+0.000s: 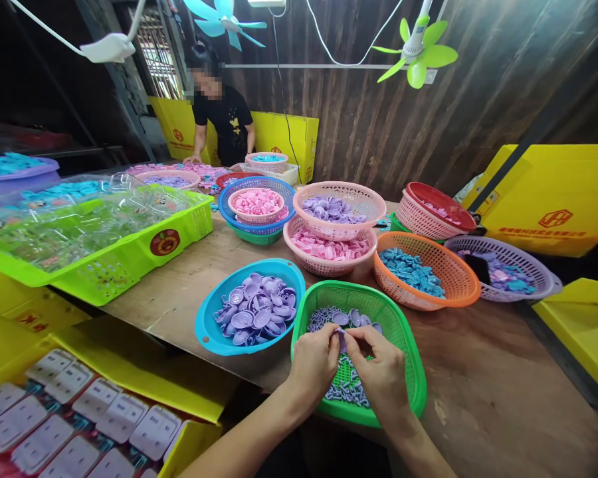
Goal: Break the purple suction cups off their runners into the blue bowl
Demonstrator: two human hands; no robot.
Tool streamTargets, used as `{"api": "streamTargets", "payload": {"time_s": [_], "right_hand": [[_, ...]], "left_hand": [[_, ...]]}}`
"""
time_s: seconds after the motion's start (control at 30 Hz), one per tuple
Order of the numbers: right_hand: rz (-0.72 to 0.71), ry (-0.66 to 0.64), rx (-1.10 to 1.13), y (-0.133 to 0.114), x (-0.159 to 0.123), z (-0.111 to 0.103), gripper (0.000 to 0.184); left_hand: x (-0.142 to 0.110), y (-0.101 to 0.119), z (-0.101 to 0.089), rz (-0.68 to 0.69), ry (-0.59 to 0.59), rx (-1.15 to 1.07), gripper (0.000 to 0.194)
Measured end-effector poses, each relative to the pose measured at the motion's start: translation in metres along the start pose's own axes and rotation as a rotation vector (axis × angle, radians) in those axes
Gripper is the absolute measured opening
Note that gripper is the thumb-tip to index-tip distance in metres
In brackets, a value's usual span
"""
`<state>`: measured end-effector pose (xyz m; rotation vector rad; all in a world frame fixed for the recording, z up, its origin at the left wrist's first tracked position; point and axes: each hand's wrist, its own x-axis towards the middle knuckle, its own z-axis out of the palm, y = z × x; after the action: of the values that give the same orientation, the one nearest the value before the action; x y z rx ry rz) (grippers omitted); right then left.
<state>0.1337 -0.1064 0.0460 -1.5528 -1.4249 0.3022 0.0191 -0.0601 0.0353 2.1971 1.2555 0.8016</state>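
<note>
My left hand (315,362) and my right hand (379,372) meet over a green basket (408,345) of small purple plastic pieces (349,388). Both pinch one small purple piece (341,337) between their fingertips. A blue bowl (209,325) full of round purple plastic dishes (254,309) stands just left of the basket.
Further baskets of pink, purple and blue pieces crowd the wooden table (478,372). A green crate (129,259) of bagged items sits left. Yellow boxes stand at left and right. A person in a black shirt (226,123) works at the far end. Small fans hang overhead.
</note>
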Motion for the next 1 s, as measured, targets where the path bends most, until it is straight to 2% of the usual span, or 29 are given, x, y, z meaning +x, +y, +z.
{"api": "streamTargets", "payload": {"time_s": [0.17,0.37,0.6,0.67,0.77,0.83,0.9,0.97,1.0], "right_hand": [[-0.023,-0.005,-0.071,0.0,0.0,0.003,0.016],[-0.079,-0.021,-0.172,-0.004,0.001,0.006,0.019],[-0.045,-0.06,-0.145,-0.014,0.005,0.014,0.02],[-0.028,-0.164,-0.077,-0.008,0.014,0.012,0.021],[-0.015,-0.466,-0.051,0.018,0.034,0.003,0.025],[-0.002,-0.591,-0.277,0.044,0.045,-0.002,0.027],[0.022,-0.65,-0.527,0.068,0.049,0.0,0.019],[0.047,-0.695,-0.634,0.086,0.044,0.009,0.008],[0.056,-0.716,-0.657,0.091,0.039,0.016,0.008]], "left_hand": [[-0.001,-0.002,0.004,0.036,0.025,0.076,0.026],[-0.002,-0.007,0.007,0.155,0.08,0.246,0.025],[-0.007,-0.009,0.007,0.157,0.062,0.227,0.03],[-0.004,-0.017,0.003,0.139,0.039,0.231,0.028],[0.012,-0.041,-0.023,0.058,0.028,0.312,0.026],[0.029,-0.061,-0.049,-0.036,0.101,0.433,0.025],[0.047,-0.076,-0.069,-0.109,0.199,0.592,0.024],[0.061,-0.08,-0.074,-0.089,0.28,0.656,0.032],[0.067,-0.077,-0.069,-0.04,0.287,0.649,0.037]]}}
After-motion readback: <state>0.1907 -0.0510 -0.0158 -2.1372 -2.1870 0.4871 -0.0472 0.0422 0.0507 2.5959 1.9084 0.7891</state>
